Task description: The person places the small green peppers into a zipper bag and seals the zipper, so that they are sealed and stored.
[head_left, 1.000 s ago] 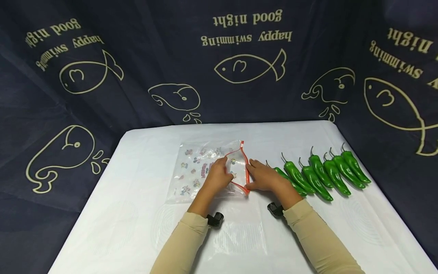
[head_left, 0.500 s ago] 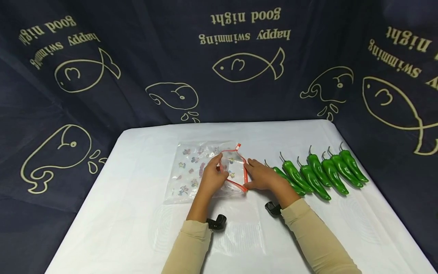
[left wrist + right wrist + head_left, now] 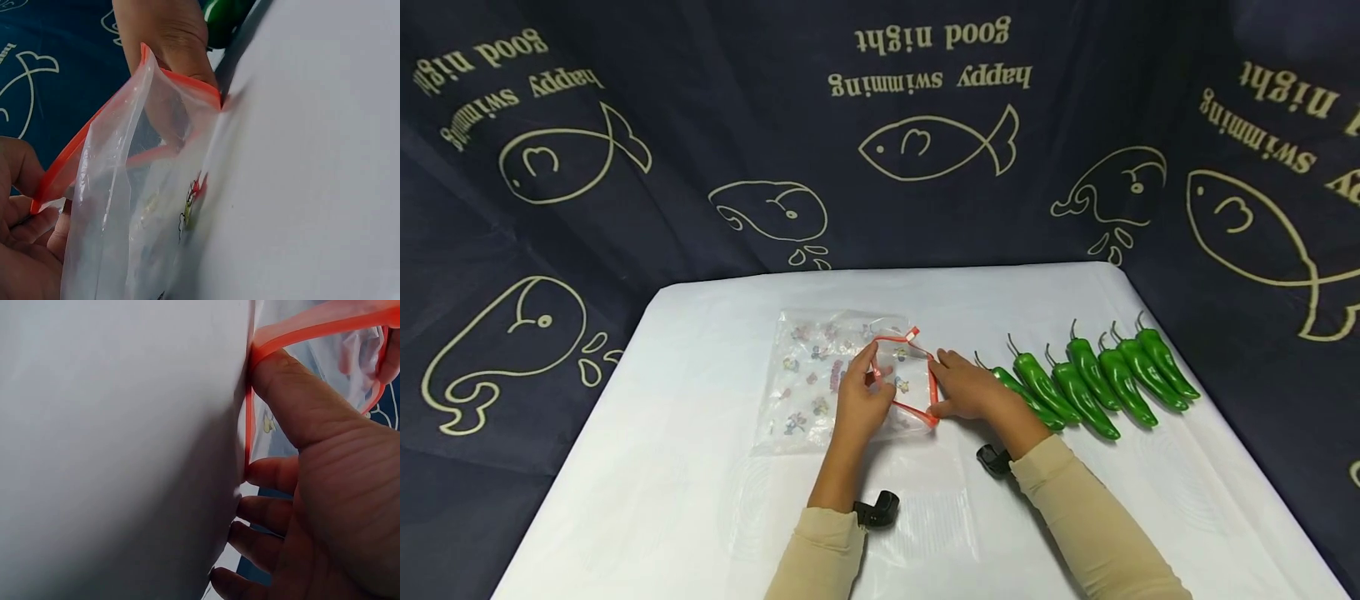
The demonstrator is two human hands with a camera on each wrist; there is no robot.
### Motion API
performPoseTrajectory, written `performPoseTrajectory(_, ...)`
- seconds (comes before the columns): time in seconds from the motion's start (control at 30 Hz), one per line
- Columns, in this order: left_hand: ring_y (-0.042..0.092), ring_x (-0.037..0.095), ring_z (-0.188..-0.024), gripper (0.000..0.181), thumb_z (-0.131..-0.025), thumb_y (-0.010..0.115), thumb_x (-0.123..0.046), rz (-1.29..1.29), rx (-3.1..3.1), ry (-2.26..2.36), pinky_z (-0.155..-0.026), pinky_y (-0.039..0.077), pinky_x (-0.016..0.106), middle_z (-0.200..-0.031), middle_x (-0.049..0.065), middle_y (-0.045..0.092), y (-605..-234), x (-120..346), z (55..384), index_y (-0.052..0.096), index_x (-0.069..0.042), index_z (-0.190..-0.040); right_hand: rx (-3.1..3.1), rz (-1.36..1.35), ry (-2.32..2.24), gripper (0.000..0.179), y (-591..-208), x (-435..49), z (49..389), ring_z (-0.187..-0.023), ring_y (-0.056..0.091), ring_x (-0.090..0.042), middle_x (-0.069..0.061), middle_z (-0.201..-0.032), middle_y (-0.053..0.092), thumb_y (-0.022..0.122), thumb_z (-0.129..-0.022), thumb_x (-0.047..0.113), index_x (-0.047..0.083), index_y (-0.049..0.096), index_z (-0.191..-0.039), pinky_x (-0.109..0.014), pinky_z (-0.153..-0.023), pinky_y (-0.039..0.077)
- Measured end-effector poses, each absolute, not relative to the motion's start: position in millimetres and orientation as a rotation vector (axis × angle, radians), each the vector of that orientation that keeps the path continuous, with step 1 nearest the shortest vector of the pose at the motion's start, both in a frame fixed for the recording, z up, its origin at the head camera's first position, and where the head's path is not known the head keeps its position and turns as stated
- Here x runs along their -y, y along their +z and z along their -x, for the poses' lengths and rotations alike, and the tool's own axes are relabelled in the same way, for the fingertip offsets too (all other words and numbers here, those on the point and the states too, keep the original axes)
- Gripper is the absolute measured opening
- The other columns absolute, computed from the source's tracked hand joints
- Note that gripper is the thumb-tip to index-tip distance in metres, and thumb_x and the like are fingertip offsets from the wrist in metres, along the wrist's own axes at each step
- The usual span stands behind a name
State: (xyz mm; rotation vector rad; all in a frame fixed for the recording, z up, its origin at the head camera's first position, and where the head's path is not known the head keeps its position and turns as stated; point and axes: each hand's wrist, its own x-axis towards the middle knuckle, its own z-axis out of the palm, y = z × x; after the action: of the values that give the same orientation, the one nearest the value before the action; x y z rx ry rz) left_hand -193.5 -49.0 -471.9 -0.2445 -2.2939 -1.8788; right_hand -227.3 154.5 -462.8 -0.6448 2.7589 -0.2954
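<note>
Well, crinkly plastic bag [image 3: 811, 367] w/ red rim [image 3: 61, 161], pinched in L hand [image 3: 861, 402]

On the dark cloth [image 3: 760, 125] beyond the white table [image 3: 647, 483], you can read "good night" [image 3: 934, 35] and "happy swimming" [image 3: 929, 79], both upside down to you. The same words recur past the table's left back corner; past its right, "night" and "swimming" show whole. On the table, the clear bag [image 3: 808, 387] bears pink lettering [image 3: 837, 375], illegible.
</note>
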Motion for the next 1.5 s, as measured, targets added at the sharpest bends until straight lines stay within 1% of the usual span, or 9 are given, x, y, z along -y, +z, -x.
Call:
performPoseTrajectory(0.17, 0.054, 0.041, -0.123, 0.07, -0.078, 0.053, 0.017, 0.235, 2.231, -1.915, -0.101, 0.045, 0.049, -0.151, 0.022, 0.04, -459, 48, 185, 0.043, 0.005, -0.147, -2.773, 0.648, -0.276, 0.087, -460, -154, 226, -0.144, 0.026, -0.041, -0.027, -0.156, 0.028, 0.075, -0.085, 0.042, -0.004, 0.039, -0.15, -0.053, -0.111, 0.033)
performPoseTrajectory(0.3, 0.047, 0.039, -0.13, 0.068, -0.077, 0.052, 0.017, 0.207, 2.245, -1.927, -0.104, 0.043, 0.047, -0.149, 0.025, 0.042, -439, 51, 174, 0.044, 0.009, -0.144, -2.773, 0.652, -0.289, 0.087, -460, -155, 225, -0.144, 0.026, -0.042, -0.027, -0.156, 0.029, 0.076, -0.085, 0.041, -0.005, 0.039, -0.149, -0.054, -0.111, 0.033)
performPoseTrajectory(0.7, 0.05, 0.037, -0.129, 0.068, -0.079, 0.052, 0.016, 0.194, 2.25, -1.973, -0.1, 0.046, 0.048, -0.152, 0.024, 0.039, -433, 59, 170, 0.043, 0.007, -0.145, -2.765, 0.671, -0.315, 0.086, -463, -154, 225, -0.144, 0.025, -0.043, -0.028, -0.157, 0.027, 0.075, -0.086, 0.04, -0.004, 0.038, -0.15, -0.054, -0.112, 0.03)
performPoseTrajectory(0.87, 0.05, 0.04, -0.129, 0.072, -0.077, 0.052, 0.016, 0.256, 2.23, -1.987, -0.104, 0.043, 0.046, -0.153, 0.021, 0.038, -458, 58, 182, 0.042, 0.005, -0.147, -2.761, 0.646, -0.352, 0.086, -462, -155, 224, -0.145, 0.024, -0.043, -0.027, -0.157, 0.026, 0.076, -0.086, 0.038, -0.004, 0.038, -0.15, -0.054, -0.113, 0.029)
performPoseTrajectory(1.0, 0.055, 0.031, -0.125, 0.075, -0.077, 0.054, 0.014, 0.251, 2.256, -1.967, -0.103, 0.045, 0.039, -0.153, 0.012, 0.04, -474, 59, 188, 0.043, -0.003, -0.149, -2.766, 0.636, -0.396, 0.085, -463, -155, 224, -0.144, 0.025, -0.043, -0.027, -0.156, 0.028, 0.079, -0.083, 0.037, -0.003, 0.041, -0.148, -0.055, -0.112, 0.029)
performPoseTrajectory(1.1, 0.059, 0.025, -0.119, 0.075, -0.078, 0.056, 0.011, 0.238, 2.287, -1.951, -0.096, 0.05, 0.034, -0.153, 0.006, 0.042, -477, 58, 188, 0.044, -0.008, -0.15, -2.767, 0.621, -0.437, 0.086, -464, -156, 224, -0.143, 0.027, -0.043, -0.027, -0.156, 0.03, 0.08, -0.082, 0.037, -0.001, 0.041, -0.149, -0.055, -0.112, 0.03)
performPoseTrajectory(1.3, 0.064, 0.027, -0.111, 0.075, -0.078, 0.057, 0.007, 0.271, 2.317, -1.922, -0.078, 0.055, 0.028, -0.153, 0.009, 0.041, -479, 57, 186, 0.043, -0.004, -0.15, -2.833, 0.664, -0.566, 0.078, -457, -161, 221, -0.139, 0.034, -0.044, -0.029, -0.151, 0.036, 0.081, -0.081, 0.03, 0.003, 0.048, -0.146, -0.055, -0.109, 0.034)
performPoseTrajectory(1.37, 0.064, 0.027, -0.111, 0.075, -0.078, 0.057, 0.007, 0.274, 2.327, -1.91, -0.078, 0.055, 0.027, -0.154, 0.009, 0.04, -479, 57, 186, 0.042, -0.003, -0.15, -2.865, 0.68, -0.598, 0.076, -452, -164, 220, -0.139, 0.035, -0.045, -0.029, -0.151, 0.037, 0.082, -0.08, 0.027, 0.003, 0.05, -0.144, -0.056, -0.109, 0.033)
performPoseTrajectory(1.5, 0.063, 0.027, -0.111, 0.075, -0.077, 0.057, 0.007, 0.275, 2.331, -1.898, -0.089, 0.053, 0.031, -0.154, 0.009, 0.04, -479, 57, 188, 0.042, -0.001, -0.15, -2.921, 0.693, -0.589, 0.074, -443, -174, 216, -0.139, 0.036, -0.043, -0.027, -0.151, 0.038, 0.082, -0.081, 0.026, 0.001, 0.05, -0.144, -0.055, -0.11, 0.033)
